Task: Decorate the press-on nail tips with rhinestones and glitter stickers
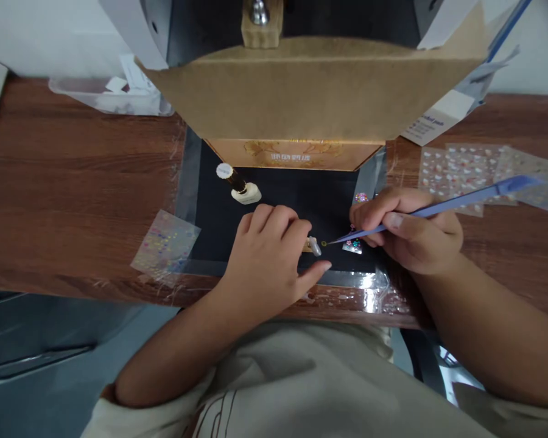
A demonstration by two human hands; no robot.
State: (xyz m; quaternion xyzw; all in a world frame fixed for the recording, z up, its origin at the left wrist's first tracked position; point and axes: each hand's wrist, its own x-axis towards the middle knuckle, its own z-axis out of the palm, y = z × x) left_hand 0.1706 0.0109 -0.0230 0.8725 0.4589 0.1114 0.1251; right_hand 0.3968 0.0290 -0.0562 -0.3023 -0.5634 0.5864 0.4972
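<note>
My left hand (269, 252) rests on the black mat (301, 201), fingers curled over a small wooden nail holder (307, 245). Its thumb reaches out to the near side, and the palm hides most of the holder. On the holder's end lies a pale, glossy false nail (315, 247). In my right hand (408, 228) is a pair of blue tweezers (454, 204), gripped like a pen. A tiny yellowish ring-shaped decoration (324, 244) is at their tip, just right of the nail. Small sheets of coloured gems (352, 246) lie partly behind my right fingers.
A nail polish bottle (246, 193) stands on the mat beyond my left hand. A decorated box (292, 155) closes off the back. Sticker sheets lie left (164, 246) and right (466, 173). A clear plastic tray (105, 100) with papers sits at the back left.
</note>
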